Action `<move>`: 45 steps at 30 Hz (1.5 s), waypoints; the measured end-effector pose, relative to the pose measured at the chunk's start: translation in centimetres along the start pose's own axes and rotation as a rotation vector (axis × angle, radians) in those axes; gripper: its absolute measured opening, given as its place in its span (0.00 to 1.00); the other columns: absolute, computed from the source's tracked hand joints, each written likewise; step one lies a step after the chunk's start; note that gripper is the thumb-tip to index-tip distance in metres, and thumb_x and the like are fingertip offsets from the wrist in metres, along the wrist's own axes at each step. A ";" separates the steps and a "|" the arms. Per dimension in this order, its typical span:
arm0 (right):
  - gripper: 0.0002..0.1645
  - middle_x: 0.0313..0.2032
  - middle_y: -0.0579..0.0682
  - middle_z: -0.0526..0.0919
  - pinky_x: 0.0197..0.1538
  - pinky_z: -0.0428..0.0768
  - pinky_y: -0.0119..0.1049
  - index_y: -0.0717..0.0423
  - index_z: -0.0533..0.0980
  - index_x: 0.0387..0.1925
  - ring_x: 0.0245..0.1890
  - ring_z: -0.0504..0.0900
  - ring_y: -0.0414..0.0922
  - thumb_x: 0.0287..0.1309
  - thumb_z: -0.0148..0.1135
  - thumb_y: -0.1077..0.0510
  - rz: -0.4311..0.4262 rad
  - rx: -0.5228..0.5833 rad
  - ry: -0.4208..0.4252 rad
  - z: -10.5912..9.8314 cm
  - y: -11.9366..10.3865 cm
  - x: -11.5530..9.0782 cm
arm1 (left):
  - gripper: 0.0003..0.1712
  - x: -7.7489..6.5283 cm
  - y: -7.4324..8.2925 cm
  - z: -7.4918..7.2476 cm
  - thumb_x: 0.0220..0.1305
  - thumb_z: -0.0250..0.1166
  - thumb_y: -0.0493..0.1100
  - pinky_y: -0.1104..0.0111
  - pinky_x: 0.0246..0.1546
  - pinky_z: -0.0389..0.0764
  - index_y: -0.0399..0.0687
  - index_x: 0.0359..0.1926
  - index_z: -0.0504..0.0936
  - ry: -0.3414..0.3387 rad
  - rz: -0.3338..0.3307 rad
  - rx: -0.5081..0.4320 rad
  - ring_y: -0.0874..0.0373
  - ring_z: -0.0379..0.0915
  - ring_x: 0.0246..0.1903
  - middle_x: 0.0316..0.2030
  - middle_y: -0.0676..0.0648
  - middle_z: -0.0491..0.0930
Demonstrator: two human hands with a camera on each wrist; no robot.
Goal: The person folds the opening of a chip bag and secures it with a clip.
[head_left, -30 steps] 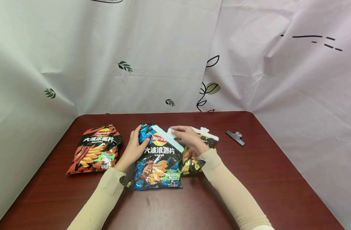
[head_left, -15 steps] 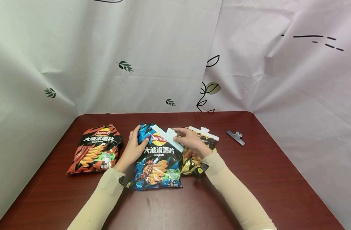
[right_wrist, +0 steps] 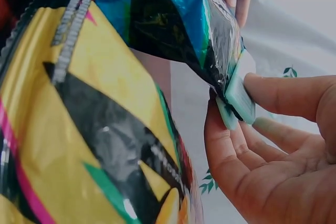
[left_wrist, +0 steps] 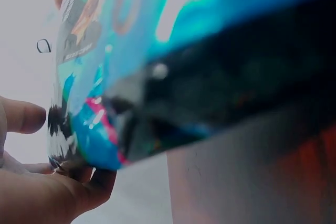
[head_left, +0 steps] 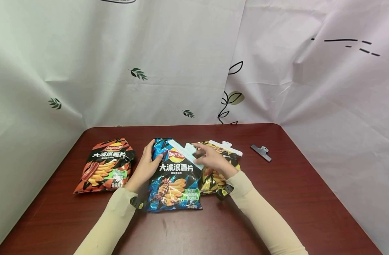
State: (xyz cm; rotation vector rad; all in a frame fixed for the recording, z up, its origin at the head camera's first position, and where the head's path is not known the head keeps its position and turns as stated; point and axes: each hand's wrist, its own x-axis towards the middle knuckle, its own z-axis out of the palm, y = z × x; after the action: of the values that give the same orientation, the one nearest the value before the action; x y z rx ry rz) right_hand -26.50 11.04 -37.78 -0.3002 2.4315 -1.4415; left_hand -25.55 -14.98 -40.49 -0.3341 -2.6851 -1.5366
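In the head view my left hand (head_left: 146,166) grips the upper left side of a blue chip bag (head_left: 172,184), thumb in front and fingers behind the edge. The left wrist view shows the thumb and fingers (left_wrist: 102,184) at the bag's shiny side. A pale mint bag clip (head_left: 178,148) lies slantwise across the bag's upper right corner, clamped over the foil. My right hand (head_left: 213,160) is at the clip's lower right end. Up close in the right wrist view, its thumb presses the clip (right_wrist: 242,90) from one side and the fingers from the other.
Behind the right hand lies a yellow chip bag (head_left: 210,180) with a white clip (head_left: 226,147) across its top. To the left is a red chip bag (head_left: 106,164). A grey metal clip (head_left: 261,153) rests at the right on the dark red table (head_left: 296,198).
My right hand has shifted slightly right and down, from the clip's handle to its lower right end, so the handle shows more. The left hand keeps its hold on the blue chip bag.
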 end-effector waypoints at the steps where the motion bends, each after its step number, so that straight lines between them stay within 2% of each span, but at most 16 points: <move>1: 0.41 0.59 0.57 0.75 0.40 0.79 0.40 0.39 0.61 0.71 0.52 0.79 0.52 0.59 0.63 0.62 0.001 0.005 0.000 0.0 0.0 0.0 | 0.41 0.0 0.0 -0.1 0.73 0.50 0.44 0.41 0.68 0.51 0.47 0.76 0.38 0.000 -0.001 0.003 0.39 0.39 0.74 0.74 0.35 0.40; 5: 0.41 0.59 0.57 0.74 0.42 0.78 0.38 0.40 0.61 0.71 0.54 0.77 0.51 0.60 0.62 0.63 0.003 0.032 0.001 0.1 -0.1 0.2 | 0.42 0.0 0.0 -0.2 0.73 0.51 0.45 0.41 0.68 0.50 0.47 0.76 0.37 -0.001 -0.008 0.012 0.39 0.38 0.74 0.75 0.36 0.39; 12: 0.39 0.59 0.55 0.74 0.45 0.80 0.41 0.40 0.62 0.70 0.55 0.77 0.53 0.60 0.62 0.62 0.014 0.053 0.014 0.2 -0.1 0.7 | 0.44 0.4 -0.3 -0.6 0.72 0.53 0.46 0.41 0.68 0.50 0.49 0.77 0.36 -0.018 -0.037 0.006 0.39 0.37 0.74 0.75 0.37 0.37; 14: 0.39 0.60 0.55 0.74 0.38 0.83 0.45 0.41 0.62 0.70 0.56 0.77 0.54 0.60 0.63 0.62 0.023 0.059 0.014 0.1 -0.1 0.9 | 0.44 0.5 -0.4 -0.7 0.72 0.53 0.47 0.41 0.68 0.51 0.50 0.77 0.34 -0.026 -0.053 0.000 0.40 0.37 0.74 0.76 0.38 0.36; 15: 0.39 0.60 0.56 0.74 0.38 0.83 0.45 0.41 0.62 0.71 0.56 0.77 0.54 0.60 0.63 0.62 0.022 0.058 0.015 0.1 -0.1 0.9 | 0.44 0.6 -0.4 -0.7 0.72 0.53 0.47 0.41 0.68 0.51 0.50 0.77 0.34 -0.031 -0.062 0.001 0.40 0.36 0.74 0.76 0.38 0.36; 19: 0.39 0.58 0.56 0.76 0.46 0.82 0.48 0.43 0.62 0.70 0.57 0.77 0.54 0.60 0.62 0.62 0.017 0.065 0.010 0.0 0.0 1.2 | 0.45 1.0 -0.5 -1.0 0.73 0.52 0.47 0.42 0.67 0.54 0.50 0.77 0.33 -0.043 -0.085 0.011 0.39 0.38 0.74 0.75 0.37 0.37; 21: 0.38 0.57 0.55 0.78 0.58 0.76 0.48 0.44 0.62 0.70 0.57 0.77 0.53 0.60 0.62 0.62 0.011 0.061 0.011 0.0 0.1 1.4 | 0.45 1.2 -0.5 -1.1 0.73 0.52 0.47 0.42 0.67 0.55 0.50 0.77 0.33 -0.047 -0.095 0.015 0.38 0.39 0.74 0.75 0.36 0.38; 24: 0.37 0.56 0.55 0.79 0.62 0.72 0.51 0.44 0.63 0.70 0.58 0.77 0.52 0.61 0.61 0.62 0.019 0.069 0.013 0.0 0.1 1.5 | 0.44 1.4 -0.6 -1.2 0.73 0.52 0.47 0.42 0.67 0.55 0.50 0.77 0.33 -0.054 -0.117 0.014 0.37 0.39 0.74 0.75 0.35 0.38; 32: 0.36 0.53 0.57 0.81 0.59 0.75 0.49 0.50 0.64 0.69 0.56 0.78 0.53 0.60 0.61 0.64 0.005 0.007 0.042 0.2 -0.1 2.4 | 0.44 1.9 -0.5 -1.3 0.73 0.51 0.47 0.44 0.67 0.56 0.45 0.76 0.33 -0.060 -0.147 -0.010 0.37 0.42 0.73 0.74 0.33 0.40; 37: 0.35 0.53 0.59 0.81 0.57 0.76 0.47 0.54 0.64 0.69 0.55 0.79 0.54 0.60 0.61 0.66 -0.009 0.012 0.052 0.3 0.1 2.9 | 0.43 2.1 -0.6 -1.3 0.73 0.50 0.46 0.45 0.67 0.59 0.43 0.76 0.34 -0.059 -0.164 -0.006 0.36 0.45 0.72 0.73 0.32 0.43; 45: 0.34 0.55 0.57 0.80 0.56 0.77 0.47 0.53 0.64 0.69 0.55 0.79 0.53 0.62 0.60 0.64 0.017 0.026 0.052 0.6 0.2 3.4 | 0.42 2.2 -0.9 -1.4 0.73 0.50 0.46 0.44 0.65 0.60 0.42 0.76 0.37 -0.037 -0.164 0.001 0.36 0.49 0.70 0.72 0.32 0.47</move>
State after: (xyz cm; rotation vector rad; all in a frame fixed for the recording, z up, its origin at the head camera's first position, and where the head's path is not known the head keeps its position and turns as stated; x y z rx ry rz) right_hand -29.42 9.51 -38.76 -0.2388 2.4481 -1.4911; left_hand -28.00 -16.25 -40.26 -0.1466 -2.8051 -1.5840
